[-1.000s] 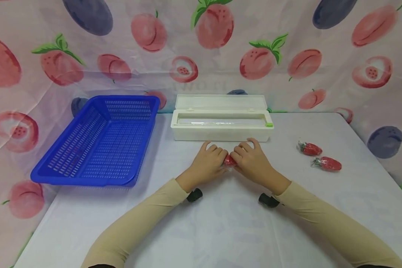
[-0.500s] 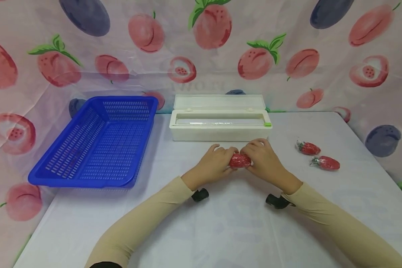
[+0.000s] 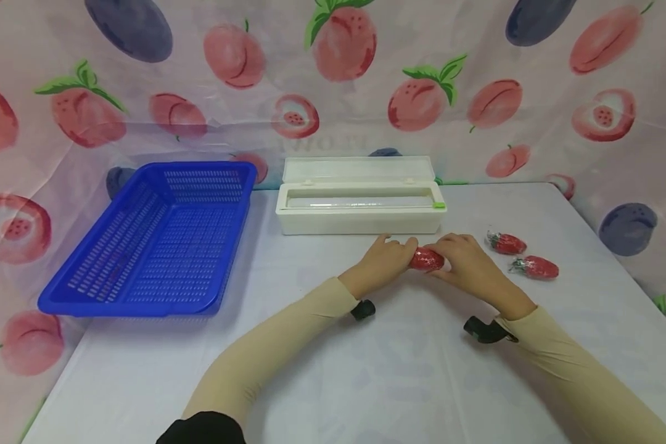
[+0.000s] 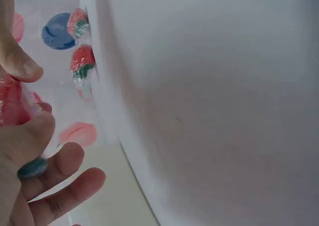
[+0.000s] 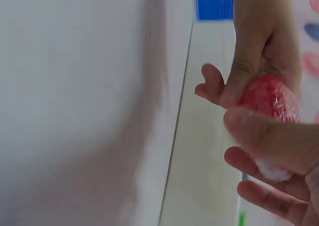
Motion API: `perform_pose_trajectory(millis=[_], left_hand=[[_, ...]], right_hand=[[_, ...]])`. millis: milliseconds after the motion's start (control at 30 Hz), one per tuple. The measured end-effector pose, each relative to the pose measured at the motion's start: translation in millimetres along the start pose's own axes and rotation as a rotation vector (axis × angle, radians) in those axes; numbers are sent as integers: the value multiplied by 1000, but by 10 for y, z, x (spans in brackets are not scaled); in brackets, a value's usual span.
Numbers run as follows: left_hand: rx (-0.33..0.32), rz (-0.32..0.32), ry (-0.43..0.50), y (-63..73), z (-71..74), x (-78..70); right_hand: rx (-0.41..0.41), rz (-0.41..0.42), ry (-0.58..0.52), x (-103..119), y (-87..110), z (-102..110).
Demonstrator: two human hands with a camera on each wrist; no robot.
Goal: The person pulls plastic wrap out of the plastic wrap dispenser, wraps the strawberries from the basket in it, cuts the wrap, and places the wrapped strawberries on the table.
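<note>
Both hands hold a red strawberry (image 3: 426, 259) wrapped in clear film, over the table in front of a white box. My left hand (image 3: 383, 262) pinches its left end, and some green shows by that hand's fingers in the left wrist view. From the other side my right hand (image 3: 468, 262) grips it between thumb and fingers. In the right wrist view the right thumb (image 5: 269, 141) lies across the red strawberry (image 5: 271, 96), with crumpled film below. Two more film-wrapped strawberries, an upper one (image 3: 507, 243) and a lower one (image 3: 538, 267), lie to the right.
The white cling film box (image 3: 361, 222) stands at the back with its lid raised, a film roll inside and a green slider (image 3: 438, 205) at its right end. A blue plastic basket (image 3: 144, 308) is on the left. Fruit-printed cloth hangs behind the table.
Both hands have moved right with the wrapped strawberry, towards the two lying there. More of its red side shows than a second ago, and the right fingers have spread around its end.
</note>
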State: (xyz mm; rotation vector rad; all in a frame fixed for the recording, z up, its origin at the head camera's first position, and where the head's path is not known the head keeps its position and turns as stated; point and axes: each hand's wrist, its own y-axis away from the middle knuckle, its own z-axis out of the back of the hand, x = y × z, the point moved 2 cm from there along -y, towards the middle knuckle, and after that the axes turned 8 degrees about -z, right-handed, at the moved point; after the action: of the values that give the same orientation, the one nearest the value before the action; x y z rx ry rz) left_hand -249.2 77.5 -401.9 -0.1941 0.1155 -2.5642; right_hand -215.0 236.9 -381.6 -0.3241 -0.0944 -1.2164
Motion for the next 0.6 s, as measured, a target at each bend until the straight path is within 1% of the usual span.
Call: perform_pose_trajectory(millis=[167, 233, 333, 433, 500, 600], left_hand=[[2, -4, 52, -351, -51, -114], [-3, -15, 39, -485, -64, -168], [-6, -30, 13, -667, -97, -253], [5, -46, -23, -833, -158, -340], [8, -58, -45, -934, -192, -396], [11, -54, -64, -1074, -236, -454]], right_hand=[[-22, -161, 21, -376, 91, 46], [-16, -202, 15, -506, 133, 64], [9, -225, 13, -648, 196, 87], [22, -237, 41, -760, 269, 108], [9, -247, 65, -836, 316, 124], [-40, -257, 112, -948, 362, 139]])
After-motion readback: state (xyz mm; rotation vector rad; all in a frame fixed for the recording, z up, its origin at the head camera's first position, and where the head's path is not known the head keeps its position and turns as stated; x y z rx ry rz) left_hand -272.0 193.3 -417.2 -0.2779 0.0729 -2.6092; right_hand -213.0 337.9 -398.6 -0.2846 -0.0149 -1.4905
